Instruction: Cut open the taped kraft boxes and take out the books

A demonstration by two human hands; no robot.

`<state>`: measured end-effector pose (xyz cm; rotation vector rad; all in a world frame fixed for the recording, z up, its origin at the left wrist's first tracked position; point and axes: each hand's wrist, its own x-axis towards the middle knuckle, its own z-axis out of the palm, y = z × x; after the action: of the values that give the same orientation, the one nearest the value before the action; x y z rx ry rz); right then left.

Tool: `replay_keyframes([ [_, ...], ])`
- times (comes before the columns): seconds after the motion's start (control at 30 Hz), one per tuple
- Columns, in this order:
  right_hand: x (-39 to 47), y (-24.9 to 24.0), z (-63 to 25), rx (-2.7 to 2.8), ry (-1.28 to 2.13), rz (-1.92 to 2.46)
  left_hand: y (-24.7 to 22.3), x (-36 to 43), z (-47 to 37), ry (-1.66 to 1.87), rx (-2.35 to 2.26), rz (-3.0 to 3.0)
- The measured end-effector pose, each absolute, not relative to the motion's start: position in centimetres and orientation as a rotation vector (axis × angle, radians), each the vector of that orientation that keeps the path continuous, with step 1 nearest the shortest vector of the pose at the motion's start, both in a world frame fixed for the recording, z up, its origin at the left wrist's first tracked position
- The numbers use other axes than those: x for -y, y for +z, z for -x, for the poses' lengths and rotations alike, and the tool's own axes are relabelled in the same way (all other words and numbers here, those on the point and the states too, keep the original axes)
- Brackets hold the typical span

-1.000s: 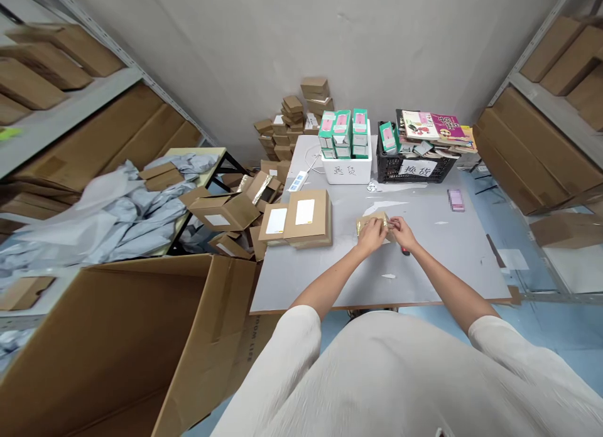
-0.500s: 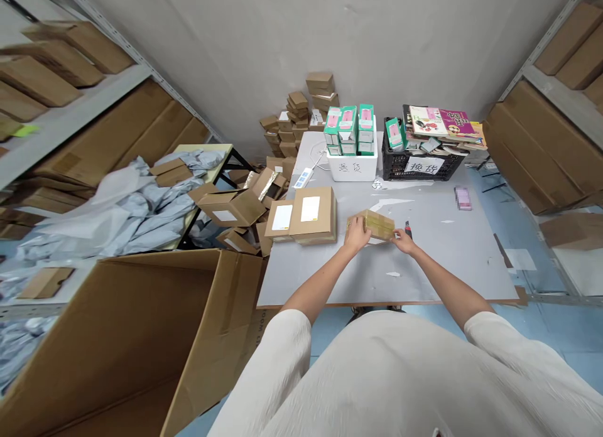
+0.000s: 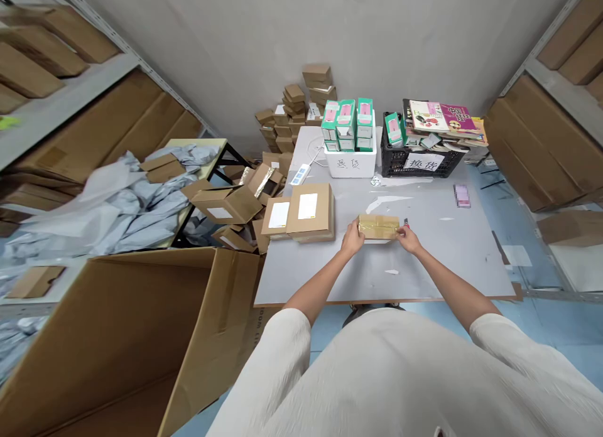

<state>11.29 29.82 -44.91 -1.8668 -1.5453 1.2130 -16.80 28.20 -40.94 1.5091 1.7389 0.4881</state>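
Note:
A small taped cardboard box point(image 3: 379, 226) is held between both hands over the grey table point(image 3: 414, 274). My left hand point(image 3: 353, 238) grips its left end, fingers closed against the side. At the right end my right hand point(image 3: 408, 239) pinches the box's edge. A white strip shows along the box's lower front. Just behind my right hand lies a red and black box cutter point(image 3: 406, 223), partly covered by the fingers. To the left sit two bigger cardboard boxes, a larger one point(image 3: 309, 212) and a smaller one point(image 3: 276, 217), each with a white label.
Toward the back stand a white bin point(image 3: 351, 167) of green boxes and a black crate point(image 3: 421, 164) of books. A large open carton point(image 3: 230, 299) is at the left, beside piled boxes point(image 3: 228, 205). A power strip point(image 3: 300, 174) lies near the table's left edge.
The taped box has turned so its long side faces me more squarely and has shifted slightly right. My left hand moved from its top to its left end; my right hand now covers more of the cutter.

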Motion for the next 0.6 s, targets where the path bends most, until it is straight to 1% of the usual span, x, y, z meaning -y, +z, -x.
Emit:
replay_keyframes([
  [0.27,-29.4,-44.8,-14.0,1.428,1.313,1.895,-42.7,-26.9,15.5,0.229,-1.757,-1.483],
  [0.47,-30.0,-46.4,-15.9,1.413,1.233,2.106,-43.0,-26.4,15.9,0.222,-1.784,-1.477],
  [0.6,-30.2,-48.4,-17.0,1.459,1.153,2.302,-43.2,-25.8,16.0,0.231,-1.792,-1.459],
])
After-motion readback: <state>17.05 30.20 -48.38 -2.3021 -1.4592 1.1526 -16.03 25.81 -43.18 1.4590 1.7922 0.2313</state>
